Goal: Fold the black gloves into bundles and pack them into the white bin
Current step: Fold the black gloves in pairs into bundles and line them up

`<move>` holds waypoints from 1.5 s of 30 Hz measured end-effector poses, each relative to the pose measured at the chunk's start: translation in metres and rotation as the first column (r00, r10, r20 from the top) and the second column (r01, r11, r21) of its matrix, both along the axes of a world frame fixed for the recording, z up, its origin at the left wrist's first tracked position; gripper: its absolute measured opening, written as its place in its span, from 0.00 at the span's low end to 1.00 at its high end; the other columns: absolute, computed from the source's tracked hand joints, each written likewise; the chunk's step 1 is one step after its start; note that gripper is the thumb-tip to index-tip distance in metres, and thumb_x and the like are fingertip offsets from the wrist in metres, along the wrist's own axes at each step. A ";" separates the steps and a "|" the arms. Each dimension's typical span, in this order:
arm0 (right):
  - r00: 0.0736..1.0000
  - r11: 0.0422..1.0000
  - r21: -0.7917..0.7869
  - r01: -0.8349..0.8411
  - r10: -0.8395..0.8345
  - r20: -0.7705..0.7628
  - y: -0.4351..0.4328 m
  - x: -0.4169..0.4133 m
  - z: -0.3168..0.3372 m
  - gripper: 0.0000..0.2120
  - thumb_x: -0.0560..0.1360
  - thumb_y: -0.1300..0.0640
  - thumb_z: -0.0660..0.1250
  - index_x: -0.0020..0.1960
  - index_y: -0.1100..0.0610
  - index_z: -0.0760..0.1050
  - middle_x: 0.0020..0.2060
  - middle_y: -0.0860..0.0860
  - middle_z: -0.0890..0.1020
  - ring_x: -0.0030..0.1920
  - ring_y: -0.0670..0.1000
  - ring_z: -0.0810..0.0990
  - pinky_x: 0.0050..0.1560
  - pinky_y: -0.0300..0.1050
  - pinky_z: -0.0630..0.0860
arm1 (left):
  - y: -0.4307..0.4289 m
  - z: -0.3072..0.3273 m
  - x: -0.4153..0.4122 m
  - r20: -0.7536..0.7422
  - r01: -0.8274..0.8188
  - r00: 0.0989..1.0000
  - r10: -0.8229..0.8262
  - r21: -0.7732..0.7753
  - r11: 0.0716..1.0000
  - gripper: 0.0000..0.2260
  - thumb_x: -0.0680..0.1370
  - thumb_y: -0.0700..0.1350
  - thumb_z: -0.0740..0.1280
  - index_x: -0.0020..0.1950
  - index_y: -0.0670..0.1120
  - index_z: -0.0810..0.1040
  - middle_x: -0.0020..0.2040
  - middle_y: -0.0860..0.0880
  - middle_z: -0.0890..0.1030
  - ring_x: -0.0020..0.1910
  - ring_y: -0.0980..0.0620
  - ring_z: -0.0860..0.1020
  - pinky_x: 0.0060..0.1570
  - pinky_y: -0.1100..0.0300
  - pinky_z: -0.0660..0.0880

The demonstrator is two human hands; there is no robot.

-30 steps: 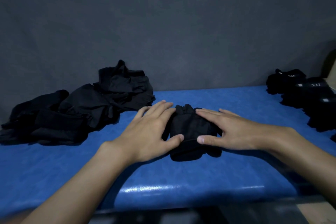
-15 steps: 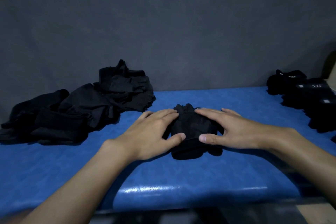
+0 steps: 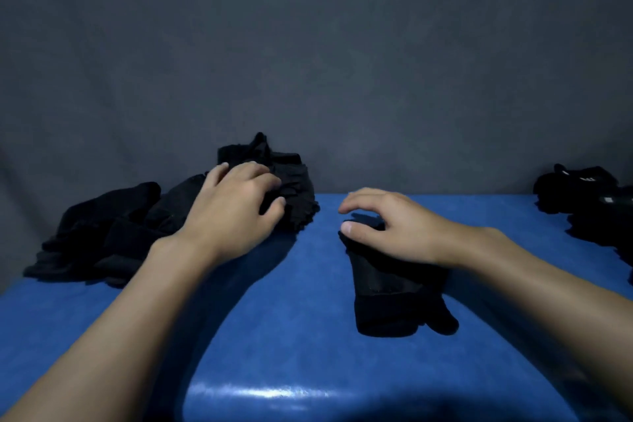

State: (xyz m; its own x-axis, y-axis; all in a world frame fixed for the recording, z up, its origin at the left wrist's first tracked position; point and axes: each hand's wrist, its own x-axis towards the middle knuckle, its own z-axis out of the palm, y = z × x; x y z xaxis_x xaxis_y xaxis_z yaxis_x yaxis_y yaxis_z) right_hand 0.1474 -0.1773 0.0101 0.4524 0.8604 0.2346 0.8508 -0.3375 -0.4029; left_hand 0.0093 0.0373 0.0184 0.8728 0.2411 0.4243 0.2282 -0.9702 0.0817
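Note:
A folded black glove bundle [image 3: 394, 298] lies on the blue table [image 3: 301, 336], right of centre. My right hand [image 3: 390, 226] rests on the bundle's far end, fingers curled, thumb on the fabric. My left hand [image 3: 236, 212] reaches over the pile of loose black gloves [image 3: 137, 229] at the left, its fingers spread and touching the top glove near the wall. Whether it grips a glove is unclear. The white bin is not in view.
More black gloves with small white labels [image 3: 589, 202] lie at the far right edge of the table. A dark grey wall [image 3: 308, 62] closes the back. The table's front edge shines near me.
My left hand left the bundle and swung left and back onto the loose glove pile. The right hand stayed on the bundle, which now lies lengthwise.

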 end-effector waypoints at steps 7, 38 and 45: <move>0.987 0.995 -0.064 -0.072 0.080 0.139 0.087 0.013 0.002 0.18 0.78 0.46 0.62 0.66 0.50 0.75 0.71 0.45 0.69 0.72 0.47 0.64 0.71 0.55 0.62 | 0.023 -0.003 0.003 -0.043 -0.135 0.990 0.134 -0.008 0.991 0.17 0.81 0.55 0.59 0.67 0.53 0.76 0.68 0.55 0.72 0.72 0.56 0.66 0.77 0.47 0.45; 0.990 0.848 0.511 -0.141 0.123 0.069 0.057 -0.001 0.061 0.17 0.75 0.63 0.67 0.64 0.57 0.77 0.61 0.48 0.76 0.62 0.43 0.74 0.64 0.39 0.70 | -0.015 0.019 -0.002 0.464 0.313 0.864 -0.195 -0.192 0.930 0.19 0.80 0.44 0.63 0.72 0.47 0.73 0.69 0.59 0.70 0.68 0.60 0.69 0.71 0.53 0.66; 0.989 0.808 0.587 -0.049 0.122 -0.085 0.024 -0.014 0.062 0.10 0.73 0.67 0.70 0.51 0.56 0.80 0.49 0.47 0.83 0.53 0.42 0.80 0.58 0.35 0.73 | -0.038 0.021 -0.009 0.632 0.473 0.746 -0.211 -0.280 0.835 0.15 0.77 0.35 0.68 0.64 0.43 0.80 0.61 0.56 0.77 0.64 0.62 0.74 0.62 0.73 0.67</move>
